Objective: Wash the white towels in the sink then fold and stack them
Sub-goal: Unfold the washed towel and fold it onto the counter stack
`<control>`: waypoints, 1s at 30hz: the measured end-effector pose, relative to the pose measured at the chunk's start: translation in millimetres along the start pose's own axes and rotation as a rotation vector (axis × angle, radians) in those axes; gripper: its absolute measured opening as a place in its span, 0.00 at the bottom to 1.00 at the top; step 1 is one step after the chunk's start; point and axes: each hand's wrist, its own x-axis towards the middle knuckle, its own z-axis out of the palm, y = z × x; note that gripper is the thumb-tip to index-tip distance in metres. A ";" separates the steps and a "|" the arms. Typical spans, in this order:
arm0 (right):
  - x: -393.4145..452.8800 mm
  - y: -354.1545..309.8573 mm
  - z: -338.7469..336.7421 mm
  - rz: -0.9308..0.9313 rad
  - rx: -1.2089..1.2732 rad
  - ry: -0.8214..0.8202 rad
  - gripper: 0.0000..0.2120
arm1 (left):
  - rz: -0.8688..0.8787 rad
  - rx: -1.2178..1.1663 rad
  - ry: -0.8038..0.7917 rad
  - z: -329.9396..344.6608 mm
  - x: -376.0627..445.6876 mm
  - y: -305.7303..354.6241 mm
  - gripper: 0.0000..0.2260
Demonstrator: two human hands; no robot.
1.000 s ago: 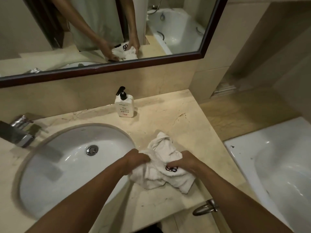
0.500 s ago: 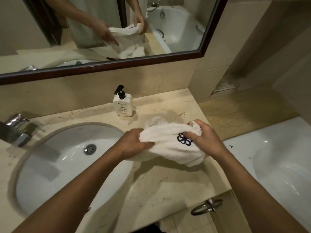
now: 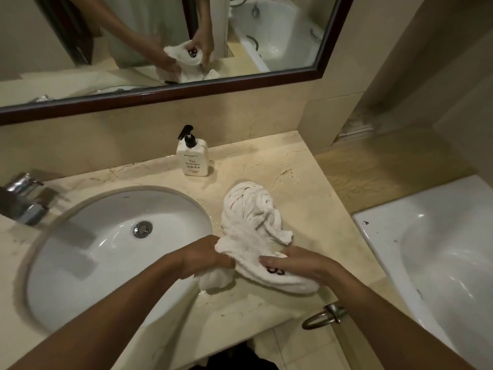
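Note:
A white towel (image 3: 269, 276) with a dark embroidered logo lies on the marble counter (image 3: 306, 182), just right of the oval white sink (image 3: 106, 249). My left hand (image 3: 205, 259) grips its left end in a closed fist. My right hand (image 3: 298, 264) lies over its right part, fingers curled on the cloth beside the logo. A second white towel (image 3: 250, 209), twisted and wrung, lies on the counter just behind, touching the first. The sink basin holds no towel.
A white pump bottle (image 3: 192, 157) stands at the back of the counter. A chrome tap (image 3: 24, 201) is at the left. A mirror (image 3: 160, 49) hangs above. A white bathtub (image 3: 440, 249) lies right; a metal towel ring (image 3: 324, 315) hangs under the counter edge.
Half a second ago both hands held the logo towel up above the counter; it is now down on the counter near the front edge. The twisted towel behind is uncovered.

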 end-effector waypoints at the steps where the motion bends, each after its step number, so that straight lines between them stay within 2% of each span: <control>1: 4.9 2.8 5.8 -0.007 0.121 -0.061 0.27 | 0.006 -0.062 0.042 2.2 -0.2 -3.7 0.13; 3: 10.4 5.2 16.1 -0.007 0.319 -0.151 0.32 | 0.010 -0.213 0.112 2.8 -1.8 -3.5 0.16; 5: 6.7 -3.4 15.8 -0.055 0.432 -0.153 0.28 | 0.020 -0.279 0.071 -2.4 -6.9 5.7 0.17; 7: -5.1 -20.8 0.6 -0.144 0.518 -0.091 0.19 | 0.061 -0.163 -0.020 -13.7 -16.2 21.6 0.16; 9: -22.6 -44.0 -24.9 -0.258 0.606 -0.002 0.13 | 0.087 0.097 -0.021 -26.2 -27.4 46.4 0.12; 11: -40.5 -69.9 -47.8 -0.401 0.647 0.083 0.13 | 0.142 0.306 0.134 -35.2 -33.6 75.7 0.10; 12: -48.0 -83.0 -55.8 -0.472 0.678 0.117 0.13 | 0.180 0.324 0.234 -39.6 -34.0 90.3 0.09; 16: -68.8 -129.8 -82.3 -0.669 0.807 0.290 0.09 | 0.372 0.155 0.460 -52.1 -35.1 143.5 0.06; 19: -88.8 -155.9 -101.7 -0.769 0.751 0.423 0.07 | 0.499 0.166 0.525 -60.2 -43.6 176.9 0.07; 26: -139.5 -187.2 -135.9 -0.959 0.579 0.658 0.06 | 0.684 0.244 0.489 -84.8 -82.8 246.0 0.09; 30: -182.0 -211.7 -159.6 -1.071 0.482 0.803 0.05 | 0.841 0.302 0.547 -87.4 -114.4 290.0 0.11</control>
